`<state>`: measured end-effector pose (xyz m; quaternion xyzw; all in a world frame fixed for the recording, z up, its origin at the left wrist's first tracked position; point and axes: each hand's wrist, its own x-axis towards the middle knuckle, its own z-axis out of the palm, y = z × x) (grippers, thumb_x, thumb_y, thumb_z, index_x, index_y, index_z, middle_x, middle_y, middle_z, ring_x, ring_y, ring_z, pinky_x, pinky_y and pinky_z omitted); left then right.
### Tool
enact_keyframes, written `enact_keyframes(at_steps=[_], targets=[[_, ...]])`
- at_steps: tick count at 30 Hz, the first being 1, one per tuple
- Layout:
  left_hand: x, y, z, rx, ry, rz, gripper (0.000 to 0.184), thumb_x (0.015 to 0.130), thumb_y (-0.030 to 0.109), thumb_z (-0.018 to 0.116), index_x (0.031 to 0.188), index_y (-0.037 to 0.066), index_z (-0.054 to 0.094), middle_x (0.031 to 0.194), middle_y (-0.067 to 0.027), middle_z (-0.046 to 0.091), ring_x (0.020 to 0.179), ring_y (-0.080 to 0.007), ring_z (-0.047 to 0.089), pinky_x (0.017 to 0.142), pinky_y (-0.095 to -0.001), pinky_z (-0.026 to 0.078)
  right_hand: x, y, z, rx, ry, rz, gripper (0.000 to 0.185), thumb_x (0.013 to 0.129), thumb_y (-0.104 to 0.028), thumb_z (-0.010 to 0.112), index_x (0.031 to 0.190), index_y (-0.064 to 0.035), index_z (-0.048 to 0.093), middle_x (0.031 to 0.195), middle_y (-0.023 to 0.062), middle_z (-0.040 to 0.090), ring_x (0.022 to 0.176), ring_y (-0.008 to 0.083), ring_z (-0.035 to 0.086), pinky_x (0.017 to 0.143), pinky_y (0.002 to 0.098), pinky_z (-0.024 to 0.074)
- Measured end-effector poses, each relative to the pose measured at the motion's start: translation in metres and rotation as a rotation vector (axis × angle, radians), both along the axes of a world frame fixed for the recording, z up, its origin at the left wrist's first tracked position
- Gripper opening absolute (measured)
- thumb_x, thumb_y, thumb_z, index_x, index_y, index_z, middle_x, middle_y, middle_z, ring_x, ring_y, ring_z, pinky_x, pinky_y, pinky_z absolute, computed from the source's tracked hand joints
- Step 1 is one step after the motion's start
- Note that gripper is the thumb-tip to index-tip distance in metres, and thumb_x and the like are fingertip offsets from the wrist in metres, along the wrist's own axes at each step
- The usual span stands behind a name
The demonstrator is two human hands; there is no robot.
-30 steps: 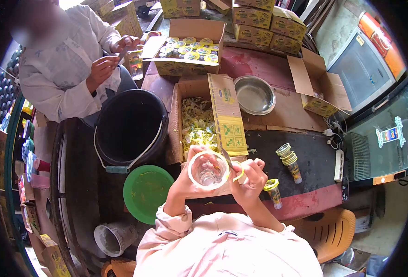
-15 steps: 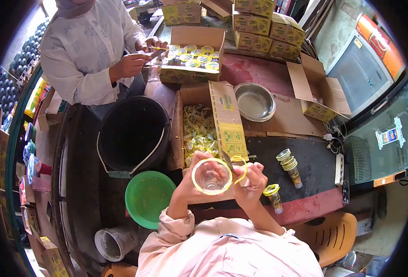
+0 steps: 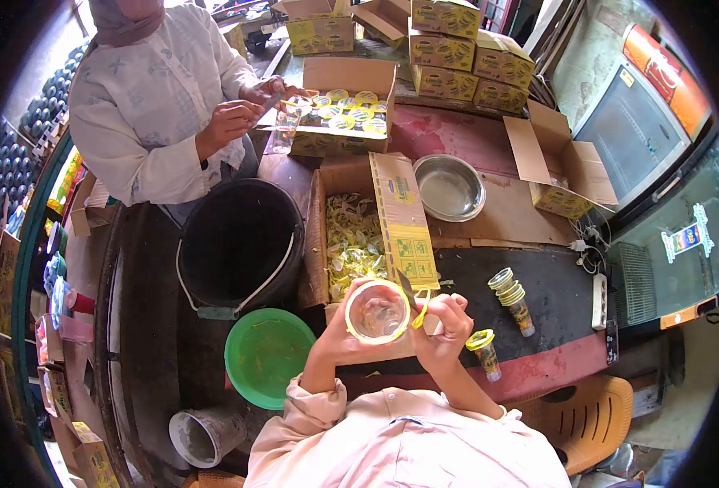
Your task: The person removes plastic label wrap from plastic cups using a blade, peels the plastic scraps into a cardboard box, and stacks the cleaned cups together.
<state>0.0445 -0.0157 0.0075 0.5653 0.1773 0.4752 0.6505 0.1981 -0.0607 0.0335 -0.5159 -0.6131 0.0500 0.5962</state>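
Note:
My left hand is wrapped around a clear plastic cup, its open mouth tilted toward me. A yellow band edges part of the cup's rim. In my right hand is a knife, its blade against the right side of the rim. A thin yellow strip curls beside the blade, close to my right fingers. Just beyond my hands stands a cardboard box holding a heap of yellow and clear plastic strips.
Left are a black bucket, a green basin and a grey pail. A metal bowl and stacked cups stand right. Across, a co-worker handles a cup near a box of lidded cups.
My hands and the cup have dropped slightly in view. The yellow strip, a wide loop before, now hangs narrower beside the blade. The co-worker's hands have shifted, and a clear cup shows below them.

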Motion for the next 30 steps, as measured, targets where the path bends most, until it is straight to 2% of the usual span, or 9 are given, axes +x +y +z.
enact_keyframes(at_steps=[4,7,11,14,20,23,24,28,30], targets=[[0.006,-0.003,0.0,0.142,0.033,0.151,0.084,0.056,0.01,0.084,0.122,0.005,0.031,0.109,-0.0063,0.049,0.104,-0.0158,0.051,0.09,-0.0302,0.042,-0.004,-0.003,0.002,-0.002,-0.01,0.004,0.019,0.06,-0.001,0.071,0.075,-0.0063,0.061,0.063,0.0036,0.057,0.055,0.0176,0.051,0.065,0.0286,0.0324],[0.011,-0.006,-0.006,0.024,-0.11,0.185,0.086,0.056,0.012,0.085,0.121,0.005,0.031,0.108,-0.0059,0.048,0.102,-0.0161,0.052,0.088,-0.0304,0.044,-0.006,-0.008,0.003,0.0,-0.01,-0.015,0.018,0.061,-0.001,0.072,0.074,-0.0068,0.06,0.063,0.0036,0.057,0.055,0.0178,0.051,0.065,0.0288,0.032],[0.01,-0.009,-0.004,-0.003,-0.117,0.182,0.083,0.054,0.013,0.086,0.12,0.006,0.036,0.108,-0.0058,0.045,0.101,-0.0155,0.052,0.086,-0.0297,0.046,-0.007,-0.011,0.004,0.021,-0.035,-0.026,0.019,0.063,-0.002,0.073,0.072,-0.0075,0.058,0.063,0.0034,0.057,0.055,0.0178,0.052,0.064,0.0293,0.0318],[0.006,-0.008,-0.009,0.129,0.067,0.173,0.086,0.056,0.014,0.086,0.123,0.007,0.033,0.111,-0.0043,0.041,0.104,-0.0167,0.049,0.084,-0.0324,0.046,-0.008,-0.013,0.003,0.06,-0.052,-0.037,0.019,0.063,-0.002,0.073,0.072,-0.0079,0.056,0.063,0.0032,0.058,0.055,0.0176,0.051,0.064,0.0296,0.0312],[-0.004,-0.012,-0.001,0.125,0.123,0.172,0.069,0.056,0.011,0.084,0.114,0.003,0.048,0.11,-0.0062,0.036,0.103,-0.0165,0.049,0.083,-0.0298,0.047,-0.01,-0.012,0.011,0.091,-0.106,-0.056,0.015,0.063,-0.005,0.071,0.072,-0.0085,0.059,0.059,0.0023,0.054,0.052,0.0166,0.048,0.062,0.0296,0.0291],[-0.006,-0.014,-0.002,0.223,0.237,0.143,0.067,0.054,0.01,0.085,0.112,0.003,0.051,0.111,-0.0067,0.035,0.102,-0.0165,0.05,0.084,-0.0296,0.046,-0.009,-0.007,0.008,0.09,-0.087,-0.038,0.014,0.063,-0.006,0.071,0.072,-0.0085,0.061,0.058,0.0024,0.052,0.051,0.0164,0.047,0.062,0.0297,0.0285],[-0.002,-0.018,0.002,0.126,0.153,0.16,0.066,0.052,0.01,0.085,0.109,0.003,0.053,0.111,-0.0063,0.035,0.102,-0.0166,0.05,0.084,-0.0293,0.046,-0.008,-0.007,0.011,0.085,-0.069,-0.013,0.014,0.062,-0.005,0.07,0.073,-0.0079,0.061,0.059,0.0025,0.053,0.052,0.0167,0.047,0.063,0.0295,0.0289],[-0.002,-0.013,0.009,0.161,0.139,0.155,0.071,0.056,0.009,0.084,0.112,0.004,0.041,0.104,-0.0055,0.05,0.097,-0.0138,0.053,0.084,-0.0268,0.045,-0.007,-0.008,0.006,0.05,-0.009,0.003,0.015,0.062,-0.005,0.069,0.074,-0.0072,0.062,0.06,0.0028,0.054,0.052,0.0171,0.048,0.064,0.0291,0.0296],[-0.003,-0.01,0.001,0.159,0.101,0.171,0.072,0.056,0.008,0.084,0.112,0.004,0.04,0.104,-0.0058,0.051,0.098,-0.0137,0.053,0.085,-0.0275,0.045,-0.007,-0.012,0.006,0.031,-0.017,-0.004,0.015,0.062,-0.004,0.069,0.074,-0.007,0.062,0.06,0.0028,0.054,0.053,0.0172,0.048,0.064,0.0288,0.0298]])
